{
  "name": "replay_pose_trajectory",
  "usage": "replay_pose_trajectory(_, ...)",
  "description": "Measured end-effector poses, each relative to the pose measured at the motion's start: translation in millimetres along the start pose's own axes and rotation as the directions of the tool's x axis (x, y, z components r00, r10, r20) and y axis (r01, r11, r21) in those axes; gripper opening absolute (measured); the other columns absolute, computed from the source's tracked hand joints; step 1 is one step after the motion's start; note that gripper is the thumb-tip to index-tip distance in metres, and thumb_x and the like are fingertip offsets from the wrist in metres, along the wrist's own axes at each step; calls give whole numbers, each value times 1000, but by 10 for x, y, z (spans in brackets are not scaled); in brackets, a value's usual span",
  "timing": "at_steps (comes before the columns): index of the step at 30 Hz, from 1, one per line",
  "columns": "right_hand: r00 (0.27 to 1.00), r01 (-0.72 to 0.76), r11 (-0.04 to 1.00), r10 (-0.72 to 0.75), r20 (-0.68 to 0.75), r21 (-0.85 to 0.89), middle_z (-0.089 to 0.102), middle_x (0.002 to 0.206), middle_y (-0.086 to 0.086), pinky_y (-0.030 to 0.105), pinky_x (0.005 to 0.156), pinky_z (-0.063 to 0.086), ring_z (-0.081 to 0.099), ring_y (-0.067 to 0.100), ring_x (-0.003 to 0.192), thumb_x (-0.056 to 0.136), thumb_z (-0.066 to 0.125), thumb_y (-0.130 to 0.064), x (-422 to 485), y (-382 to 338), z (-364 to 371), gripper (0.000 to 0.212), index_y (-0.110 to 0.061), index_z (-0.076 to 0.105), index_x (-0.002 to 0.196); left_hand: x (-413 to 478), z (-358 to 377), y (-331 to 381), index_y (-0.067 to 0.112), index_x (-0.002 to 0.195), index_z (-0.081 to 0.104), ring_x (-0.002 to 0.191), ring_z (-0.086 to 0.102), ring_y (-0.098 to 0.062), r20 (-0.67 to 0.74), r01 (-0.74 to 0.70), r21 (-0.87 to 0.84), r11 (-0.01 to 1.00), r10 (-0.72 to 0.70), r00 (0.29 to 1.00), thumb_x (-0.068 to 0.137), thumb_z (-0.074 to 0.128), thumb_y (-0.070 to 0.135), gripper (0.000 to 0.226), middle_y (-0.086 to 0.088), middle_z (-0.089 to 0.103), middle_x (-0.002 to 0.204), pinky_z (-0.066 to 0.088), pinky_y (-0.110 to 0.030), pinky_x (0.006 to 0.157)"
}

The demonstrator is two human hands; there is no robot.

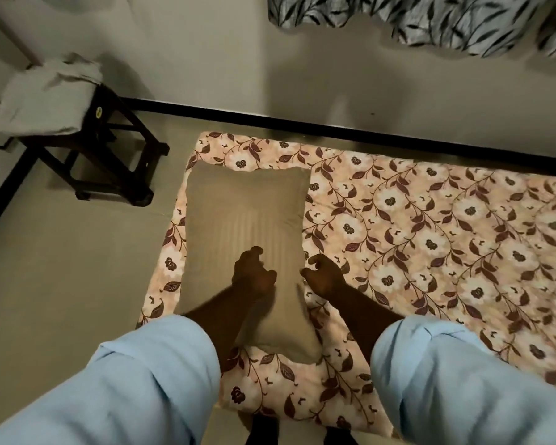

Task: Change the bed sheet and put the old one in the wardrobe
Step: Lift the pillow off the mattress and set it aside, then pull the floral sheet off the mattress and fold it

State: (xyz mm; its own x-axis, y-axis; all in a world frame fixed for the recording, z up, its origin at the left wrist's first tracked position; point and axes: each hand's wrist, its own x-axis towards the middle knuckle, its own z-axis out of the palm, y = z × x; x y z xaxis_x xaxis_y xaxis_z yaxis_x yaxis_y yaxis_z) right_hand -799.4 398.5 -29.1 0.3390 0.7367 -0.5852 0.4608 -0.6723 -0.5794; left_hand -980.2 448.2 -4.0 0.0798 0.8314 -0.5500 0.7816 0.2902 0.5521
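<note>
The olive pillow [244,213] lies at the floral bed sheet's [430,236] left end. The left hand [252,274] is over it and the right hand [323,276] at its right edge, both loosely curled, gripping nothing.

Pillow [244,220] lies on the bed sheet [430,236], left end; stool [107,102] stands further left

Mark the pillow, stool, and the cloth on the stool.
pillow [238,213]: head view, centre of its top face.
stool [109,107]: head view, dark side of the seat.
cloth [42,104]: head view, middle of the folded pile.
</note>
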Motion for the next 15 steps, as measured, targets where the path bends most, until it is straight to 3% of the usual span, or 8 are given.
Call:
replay_pose_trajectory(3,999,30,1000,-30,-36,-1,60,89,-2,8,68,39,61,25,90,90,71,-21,-115,132,-231,29,-6,62,113,-149,133,246,19,141,46,122,57,-23,32,-17,29,999,16,999,83,72,25,64,-7,51,139,47,-34,103)
replay_pose_trajectory(4,999,27,1000,-27,-33,3,58,87,-3,8,70,42,61,25,89,89,72,-21,-157,177,-317,27,-8,63,111,-207,175,327,19,141,46,123,56,-24,36,-28,44,999,27,999,83,72,26,64,-8,51,140,46,-34,104)
replay_pose_trajectory(6,998,43,997,-41,-38,59,59,98,-1,28,87,52,65,27,96,85,73,-27,-216,303,-514,28,-14,64,108,-337,282,526,18,142,46,129,51,-27,36,-51,76,996,48,998,83,73,28,66,-9,49,144,43,-36,108)
replay_pose_trajectory(7,998,56,995,-52,-41,87,60,102,1,32,87,52,65,27,95,85,73,-29,-236,355,-597,28,-16,64,109,-381,325,606,17,142,46,132,49,-28,34,-59,84,995,56,998,84,74,28,66,-10,48,145,41,-36,110)
replay_pose_trajectory(11,993,111,993,-110,-48,36,62,108,3,21,80,36,58,19,97,90,71,-26,-387,671,-1117,31,-13,64,117,-695,602,1066,14,138,50,129,51,-30,13,-92,78,993,92,996,83,75,28,61,-11,53,140,42,-35,108)
replay_pose_trajectory(15,991,130,991,-129,-42,15,63,115,5,25,87,42,61,25,110,88,74,-27,-561,1081,-1701,30,-15,65,114,-989,975,1492,15,126,58,116,61,-31,10,-119,61,991,118,993,82,76,31,51,-11,63,127,47,-32,97)
